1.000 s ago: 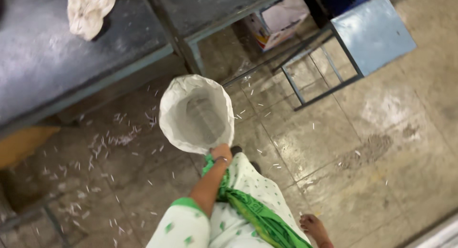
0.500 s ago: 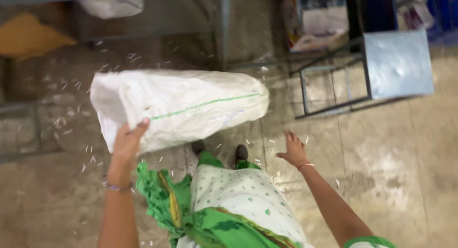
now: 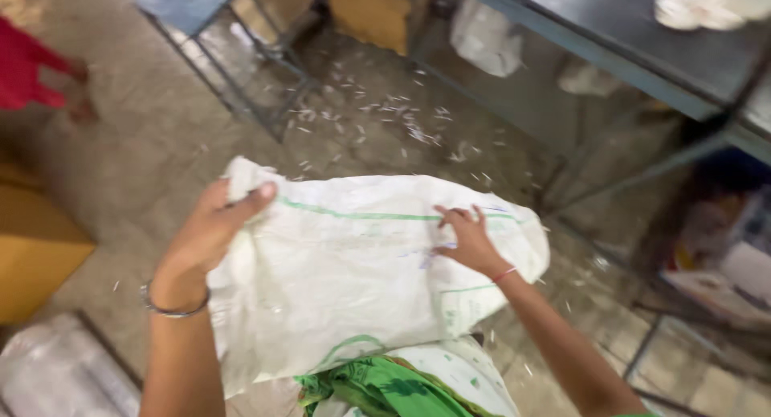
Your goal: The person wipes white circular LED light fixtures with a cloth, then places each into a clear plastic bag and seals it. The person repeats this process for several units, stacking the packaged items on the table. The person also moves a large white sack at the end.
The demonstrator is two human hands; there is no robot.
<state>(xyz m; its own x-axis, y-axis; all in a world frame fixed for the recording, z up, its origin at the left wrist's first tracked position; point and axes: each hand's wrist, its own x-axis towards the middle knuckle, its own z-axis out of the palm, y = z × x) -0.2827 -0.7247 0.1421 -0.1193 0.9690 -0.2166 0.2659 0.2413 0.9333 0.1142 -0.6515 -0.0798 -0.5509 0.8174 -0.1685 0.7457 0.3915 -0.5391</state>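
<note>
The white sack (image 3: pixel 353 280) is held up in front of the person, above the floor (image 3: pixel 161 136), close to the green and white dress (image 3: pixel 401 385). One sack is seen in the hands, with a thin green line across it. Half a second ago it was gripped by the left hand only, and the right hand was in the air beside it. Now both hands are on it, so it is held more firmly and is spread wider. The left hand (image 3: pixel 210 232) is closed on the sack's upper left edge, with the thumb on top. The right hand (image 3: pixel 466 240) is laid on the sack's front with the fingers bent and pressed into the cloth (a full grip cannot be told from here). Two hands are counted, and one bracelet (image 3: pixel 173 309) is worn on the left wrist. Many small white scraps (image 3: pixel 401 120) are scattered on the floor. One metal table (image 3: pixel 610 40) is seen at the top right, with one white cloth (image 3: pixel 695 12) on it. One brown box (image 3: pixel 369 12) is tucked under it.
</note>
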